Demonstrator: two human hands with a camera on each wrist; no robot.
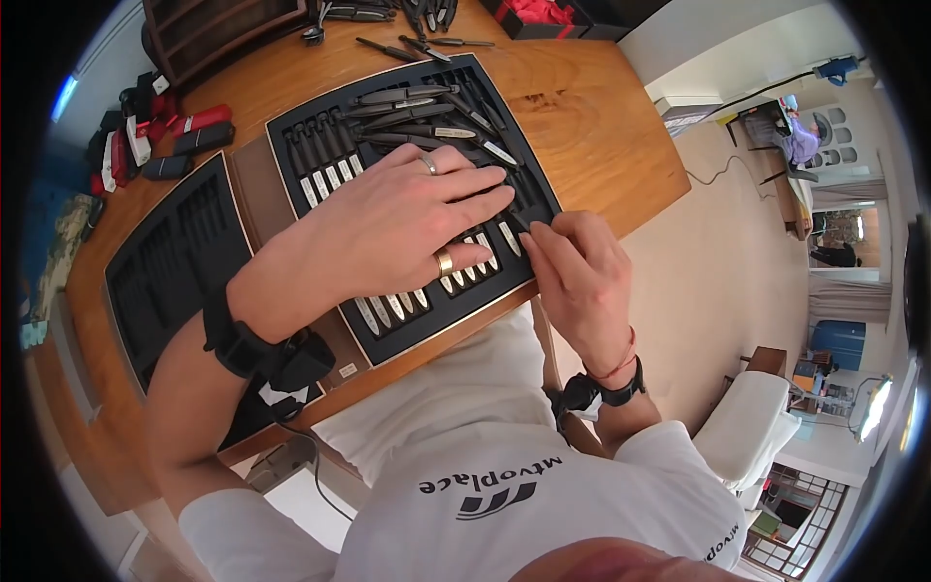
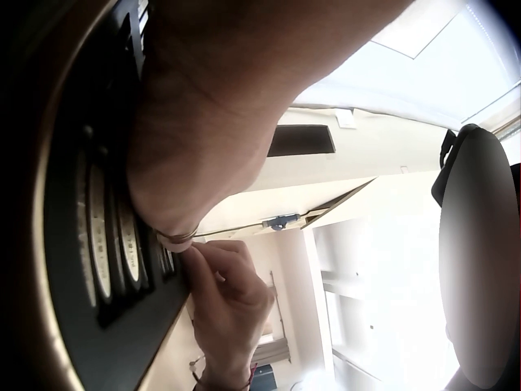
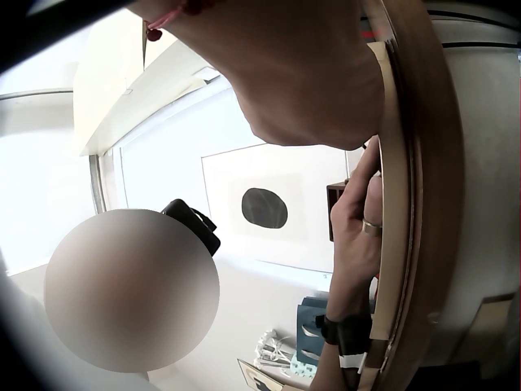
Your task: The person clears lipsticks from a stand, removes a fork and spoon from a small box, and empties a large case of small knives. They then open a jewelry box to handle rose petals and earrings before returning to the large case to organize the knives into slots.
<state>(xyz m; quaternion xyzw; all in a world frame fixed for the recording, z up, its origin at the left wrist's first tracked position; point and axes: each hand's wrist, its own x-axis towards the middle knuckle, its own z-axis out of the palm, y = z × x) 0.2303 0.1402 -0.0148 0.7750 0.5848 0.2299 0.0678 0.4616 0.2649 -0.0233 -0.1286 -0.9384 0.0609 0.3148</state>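
Note:
A case with black slotted trays lies open on the wooden table. In its right-hand tray [image 1: 436, 325], slim black tools with pale silver blade-like ends [image 1: 369, 315] stand in rows. My left hand [image 1: 388, 209] lies palm down over this tray, its fingers stretched across the slots and hiding several tools. At the tray's right edge, my right hand [image 1: 587, 267] has thumb and fingers bent together, pinching the dark end of a slim black tool [image 1: 509, 238] in the last slot. The right wrist view hides this pinch behind the hand and the case edge.
Loose tools [image 1: 417, 107] lie piled in the tray's far part, and more [image 1: 427, 47] lie on the table beyond. The other tray [image 1: 179, 262] shows bare slots. Red and black items [image 1: 199, 121] stand at left, near a wooden rack [image 1: 218, 34]. A red-filled box [image 1: 543, 15] is behind.

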